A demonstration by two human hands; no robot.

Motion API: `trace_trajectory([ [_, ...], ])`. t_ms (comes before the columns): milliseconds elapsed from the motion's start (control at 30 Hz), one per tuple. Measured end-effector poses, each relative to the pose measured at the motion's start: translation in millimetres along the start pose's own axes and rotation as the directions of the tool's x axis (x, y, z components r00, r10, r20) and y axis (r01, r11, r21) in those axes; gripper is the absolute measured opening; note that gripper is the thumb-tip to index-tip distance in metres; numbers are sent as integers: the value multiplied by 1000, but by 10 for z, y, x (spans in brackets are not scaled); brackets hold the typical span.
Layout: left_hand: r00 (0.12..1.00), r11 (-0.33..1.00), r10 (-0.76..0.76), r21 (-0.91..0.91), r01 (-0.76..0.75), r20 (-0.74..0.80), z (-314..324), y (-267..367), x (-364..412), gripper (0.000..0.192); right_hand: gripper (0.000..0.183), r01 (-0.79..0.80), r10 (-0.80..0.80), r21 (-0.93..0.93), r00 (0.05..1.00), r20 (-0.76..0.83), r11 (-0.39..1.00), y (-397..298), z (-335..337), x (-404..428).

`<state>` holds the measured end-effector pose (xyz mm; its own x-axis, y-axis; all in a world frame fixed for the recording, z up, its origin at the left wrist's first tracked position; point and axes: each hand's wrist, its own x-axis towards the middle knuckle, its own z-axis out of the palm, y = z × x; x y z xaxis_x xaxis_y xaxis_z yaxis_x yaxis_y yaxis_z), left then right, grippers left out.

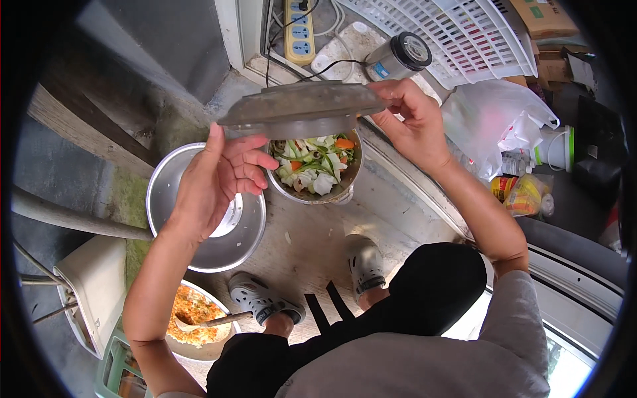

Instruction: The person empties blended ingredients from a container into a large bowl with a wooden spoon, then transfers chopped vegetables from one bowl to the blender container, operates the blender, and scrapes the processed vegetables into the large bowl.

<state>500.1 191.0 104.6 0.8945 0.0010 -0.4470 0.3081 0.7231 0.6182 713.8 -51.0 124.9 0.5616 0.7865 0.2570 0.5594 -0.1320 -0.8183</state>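
My right hand (410,122) grips the right edge of a worn dish-shaped lid or shallow vessel (308,102), which is tilted over a metal pot (359,171). My left hand (219,174) is at its left end, thumb raised near the edge and fingers spread; whether it bears any weight is unclear. Cut cabbage, carrot and green strips (318,166) lie in the pot, and the tilted piece hides its far side. Below my left hand stands a wide metal basin (249,244) with small bits stuck to its inside.
A bowl of orange chopped food (196,311) with a wooden-handled ladle (219,321) sits beside my left shoe. A power strip (300,32), a steel grinder-like appliance (395,57), a white plastic basket (448,45) and plastic bags (492,119) stand beyond the door track. Wooden posts are at left.
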Motion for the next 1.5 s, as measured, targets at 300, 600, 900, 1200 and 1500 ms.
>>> trace_trajectory([
  [300,977,999,21,53,-10,-211,-31,-342,25,24,18,239,-230,-171,970,75,956,403,44,-489],
  [600,966,595,70,788,161,-251,-133,-648,196,45,26,291,-247,-201,944,218,935,762,88,-408],
  [900,936,269,289,955,123,-202,-12,-701,179,53,33,218,-155,-199,944,292,956,853,105,-408],
  [1200,925,468,265,875,124,-272,-112,-850,190,52,49,19,4,-116,982,190,993,731,328,-497],
  [1500,932,737,272,675,-41,-241,-185,-992,324,42,53,-189,174,77,970,167,979,799,305,-602],
])
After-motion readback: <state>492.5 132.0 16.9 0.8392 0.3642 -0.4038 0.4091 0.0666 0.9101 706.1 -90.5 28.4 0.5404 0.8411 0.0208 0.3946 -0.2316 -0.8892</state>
